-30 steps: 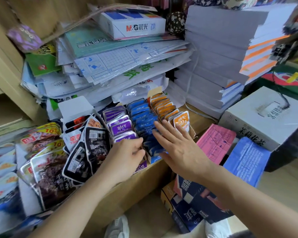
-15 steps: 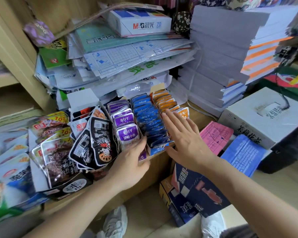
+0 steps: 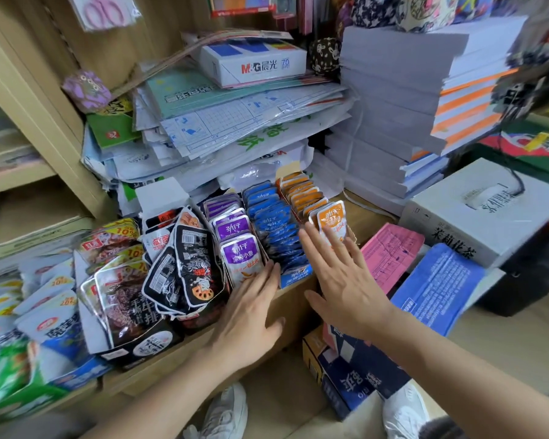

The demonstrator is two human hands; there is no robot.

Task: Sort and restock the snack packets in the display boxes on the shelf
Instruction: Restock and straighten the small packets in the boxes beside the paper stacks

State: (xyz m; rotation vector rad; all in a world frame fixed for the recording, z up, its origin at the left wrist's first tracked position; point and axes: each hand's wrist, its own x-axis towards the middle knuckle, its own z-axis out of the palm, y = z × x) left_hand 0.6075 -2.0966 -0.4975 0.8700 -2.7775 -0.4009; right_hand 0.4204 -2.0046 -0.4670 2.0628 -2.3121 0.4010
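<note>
In the head view, our left hand (image 3: 251,315) has released the purple packets (image 3: 240,248) and now lies flat, empty, against their front. Our right hand (image 3: 346,280), fingers straight, steadies the orange packets (image 3: 330,220). The blue packets (image 3: 273,223) stand between them on the shelf. We judge these rows squared up.

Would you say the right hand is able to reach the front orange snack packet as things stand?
Probably yes: the right hand lies open, its fingers at the lower edge of the front orange snack packet, with nothing between them. The left hand rests by the purple packets, out of the way.
</note>
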